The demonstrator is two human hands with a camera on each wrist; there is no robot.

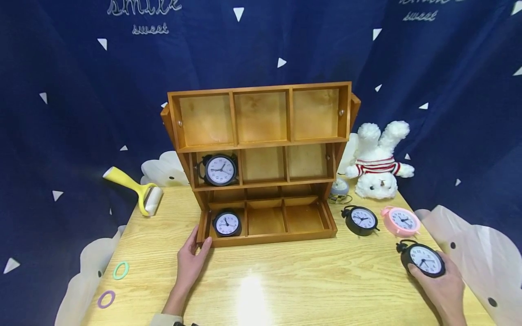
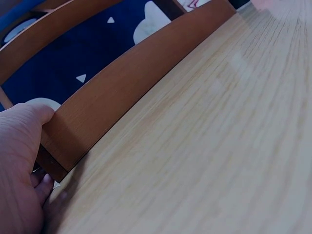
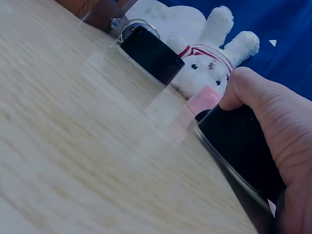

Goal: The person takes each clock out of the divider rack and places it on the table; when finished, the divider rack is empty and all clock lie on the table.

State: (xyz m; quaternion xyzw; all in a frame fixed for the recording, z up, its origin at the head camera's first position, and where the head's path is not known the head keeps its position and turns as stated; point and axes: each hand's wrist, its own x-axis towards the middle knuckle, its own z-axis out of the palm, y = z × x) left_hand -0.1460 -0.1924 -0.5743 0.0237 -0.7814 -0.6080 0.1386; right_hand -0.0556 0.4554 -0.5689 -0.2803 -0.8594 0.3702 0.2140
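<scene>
My left hand (image 1: 192, 262) grips the lower left corner of a three-tier wooden shelf (image 1: 273, 238). In the left wrist view, its thumb lies on the front board (image 2: 112, 92) and the fingers curl around the corner. At the table's right side, my right hand (image 1: 444, 283) holds a black alarm clock (image 1: 425, 260), face up, thumb on the near side. The right wrist view shows this clock's dark side (image 3: 239, 141) close to the tabletop. Beyond it are a pink alarm clock (image 1: 403, 221) and another black alarm clock (image 1: 362, 220).
Black clocks occupy the left compartments of the middle (image 1: 220, 170) and bottom (image 1: 227, 223) tiers. A grey-blue clock (image 1: 339, 187) and a white plush rabbit (image 1: 376, 185) are right of the shelf. At left lie a yellow-handled roller (image 1: 126, 179), a green ring (image 1: 116, 274) and a purple ring (image 1: 100, 302).
</scene>
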